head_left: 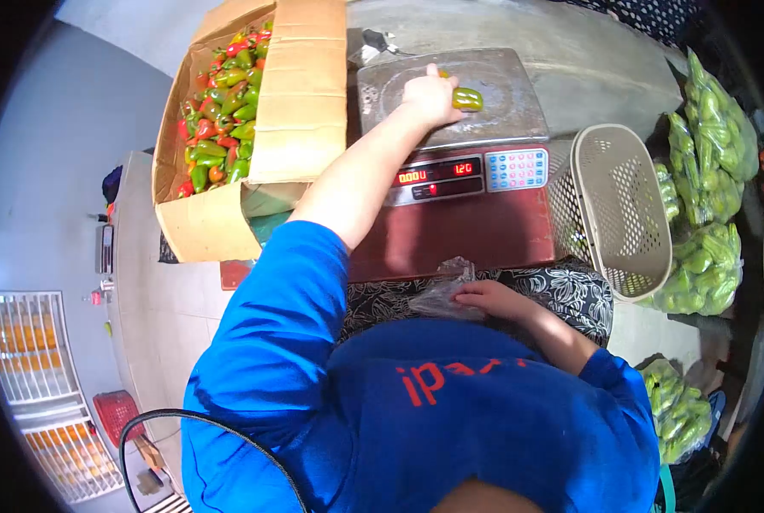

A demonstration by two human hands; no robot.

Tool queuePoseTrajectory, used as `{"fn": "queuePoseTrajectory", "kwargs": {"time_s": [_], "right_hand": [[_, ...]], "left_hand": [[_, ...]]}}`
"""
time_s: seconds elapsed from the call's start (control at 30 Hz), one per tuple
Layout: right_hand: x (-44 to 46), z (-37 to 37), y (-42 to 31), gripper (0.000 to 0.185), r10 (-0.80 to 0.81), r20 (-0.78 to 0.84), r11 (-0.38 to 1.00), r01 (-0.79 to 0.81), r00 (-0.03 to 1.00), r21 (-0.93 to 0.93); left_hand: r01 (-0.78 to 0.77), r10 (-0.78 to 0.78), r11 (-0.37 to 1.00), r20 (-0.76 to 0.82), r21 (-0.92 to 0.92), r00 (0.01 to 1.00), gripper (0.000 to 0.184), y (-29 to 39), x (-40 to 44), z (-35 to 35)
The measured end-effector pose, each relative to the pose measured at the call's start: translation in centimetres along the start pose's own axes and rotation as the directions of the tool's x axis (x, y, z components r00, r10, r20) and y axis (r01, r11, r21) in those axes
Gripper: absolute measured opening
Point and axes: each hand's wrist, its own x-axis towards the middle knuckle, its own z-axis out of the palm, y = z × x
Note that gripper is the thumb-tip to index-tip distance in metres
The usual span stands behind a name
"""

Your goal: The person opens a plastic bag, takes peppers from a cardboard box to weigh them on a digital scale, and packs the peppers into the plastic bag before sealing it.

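Note:
My left hand (430,96) reaches over the metal pan (506,73) of a digital weighing scale. Its fingers are closed around a green pepper (467,99) that sticks out to the right. A small yellowish bit shows near the fingertips; I cannot tell whether it is a second pepper. Red digits glow on the scale's display (433,175). Low in front of my chest, my right hand (489,299) pinches a clear plastic bag (446,291). The bag looks crumpled.
At the left stands an open cardboard box (300,94) with many green and red peppers (228,103). Right of the scale is a beige perforated basket (621,192). Bagged green vegetables (711,265) lie further right. A black-and-white patterned cloth (570,295) lies before me.

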Motion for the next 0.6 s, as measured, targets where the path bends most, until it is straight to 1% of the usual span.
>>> {"fn": "queuePoseTrajectory", "kwargs": {"time_s": [0.03, 0.13, 0.23, 0.27, 0.33, 0.43, 0.53, 0.57, 0.6], "right_hand": [[-0.1, 0.0, 0.4, 0.040, -0.048, -0.006, 0.999, 0.048, 0.999, -0.009], [-0.4, -0.2, 0.1, 0.041, -0.027, 0.005, 0.998, 0.027, 1.000, 0.052], [-0.6, -0.6, -1.7, 0.039, 0.138, 0.047, 0.989, -0.141, 0.989, 0.054], [-0.5, -0.6, -1.9, 0.038, 0.166, 0.052, 0.983, -0.169, 0.985, 0.069], [-0.2, -0.6, -2.2, 0.037, 0.221, 0.067, 0.970, -0.226, 0.973, 0.090], [0.1, -0.4, -1.8, 0.036, 0.128, 0.036, 0.986, -0.131, 0.991, 0.106], [0.2, -0.6, -1.9, 0.035, 0.170, 0.043, 0.983, -0.172, 0.985, 0.067], [0.3, -0.5, -1.6, 0.035, 0.121, 0.024, 0.989, -0.122, 0.992, 0.085], [0.3, -0.5, -1.0, 0.035, 0.076, 0.001, 0.992, -0.076, 0.997, 0.102]], "left_hand": [[0.015, -0.014, 1.000, -0.038, 0.019, 0.999, 0.054, -0.1, 0.3, 0.6], [0.040, -0.038, 0.999, -0.151, 0.007, 0.988, 0.054, -0.4, 0.3, 1.7], [0.102, -0.097, 0.995, -0.176, 0.018, 0.980, 0.060, -0.3, -0.2, 1.8], [0.127, -0.123, 0.992, -0.178, 0.017, 0.976, 0.062, -0.3, -0.4, 1.8], [0.083, -0.081, 0.996, -0.179, 0.007, 0.981, 0.066, -0.4, -0.1, 2.1], [0.049, -0.053, 0.998, -0.168, -0.026, 0.984, 0.067, -0.9, -0.2, 2.1], [0.072, -0.078, 0.997, -0.188, -0.035, 0.979, 0.068, -0.9, -0.9, 0.7], [0.093, -0.110, 0.992, -0.232, -0.085, 0.966, 0.068, -1.1, -1.0, 0.4], [0.079, -0.110, 0.991, -0.305, -0.112, 0.946, 0.067, -1.9, -1.2, -0.5]]}}
